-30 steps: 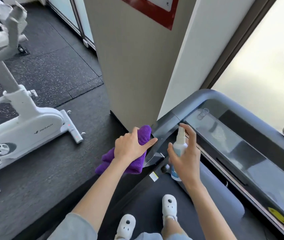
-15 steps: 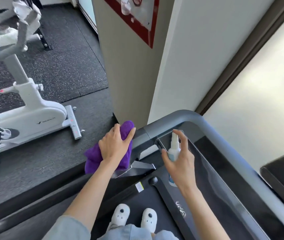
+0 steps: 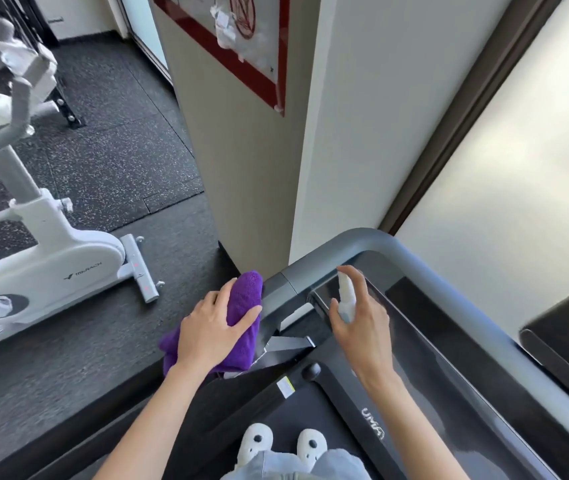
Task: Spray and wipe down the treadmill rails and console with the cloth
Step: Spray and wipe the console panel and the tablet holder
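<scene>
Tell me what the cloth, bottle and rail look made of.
Cloth: purple microfibre or terry, judging by its fuzzy nap. Bottle: probably plastic, whitish and translucent. Rail: matte grey tube, likely coated metal or plastic; cannot tell which.

Hemmed in at twelve o'clock by the pillar (image 3: 241,188) (close behind the treadmill rail (image 3: 362,242)). Open floor (image 3: 78,341) toward nine, up to the exercise bike (image 3: 68,268). Frosted window (image 3: 518,168) walling off two o'clock.
</scene>
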